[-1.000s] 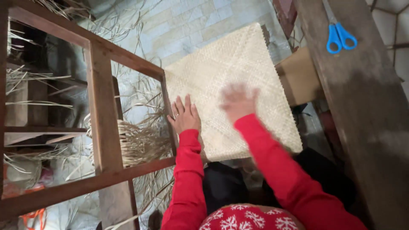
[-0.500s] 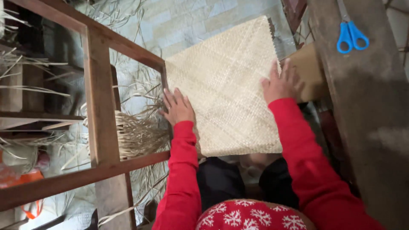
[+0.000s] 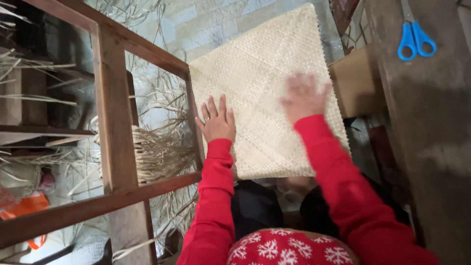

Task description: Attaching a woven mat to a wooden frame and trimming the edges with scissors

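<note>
Flat on the pale woven mat [image 3: 260,83] lie both hands — left hand [image 3: 217,121], right hand [image 3: 303,98] — fingers spread, grasping nothing.

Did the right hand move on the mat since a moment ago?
Yes. The right hand slid inward from the mat's right edge, away from the cardboard box.

Left hand [image 3: 217,121] lies flat, fingers spread, palm down. Right hand [image 3: 303,95] is blurred, fingers open. Both red-sleeved arms reach forward.

Both arms wear long bright red sleeves. The left hand [image 3: 218,122] carries a ring. Below, red fabric shows white snowflakes and dark trousers.
</note>
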